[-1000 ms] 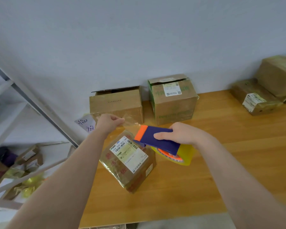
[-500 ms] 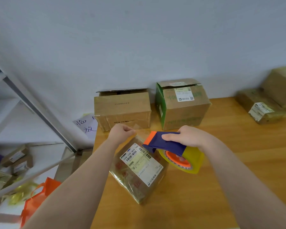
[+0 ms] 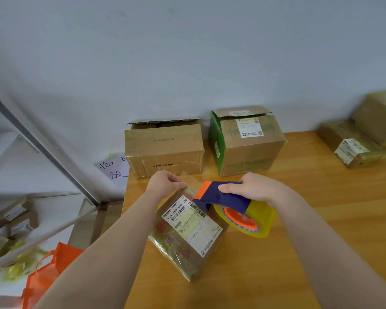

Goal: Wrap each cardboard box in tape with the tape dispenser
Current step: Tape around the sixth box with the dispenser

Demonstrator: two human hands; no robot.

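A small cardboard box [image 3: 187, 233] with a white shipping label lies at an angle on the wooden table [image 3: 321, 219], shiny with clear tape. My left hand [image 3: 165, 182] pinches the loose end of the clear tape at the box's far corner. My right hand [image 3: 252, 188] grips the blue and orange tape dispenser [image 3: 223, 197], which carries a yellowish tape roll [image 3: 247, 219] with an orange core, right beside the box's far right edge.
Two larger cardboard boxes, a brown box [image 3: 165, 148] and a green-sided box [image 3: 245, 141], stand against the wall behind. More taped boxes [image 3: 357, 141] are stacked at the far right. A metal shelf [image 3: 42, 148] and an orange bag [image 3: 47, 273] are on the left.
The view has shifted, so the box and table sit lower and more to the right. My left hand has come down onto the box's far corner; the dispenser stays beside the box.
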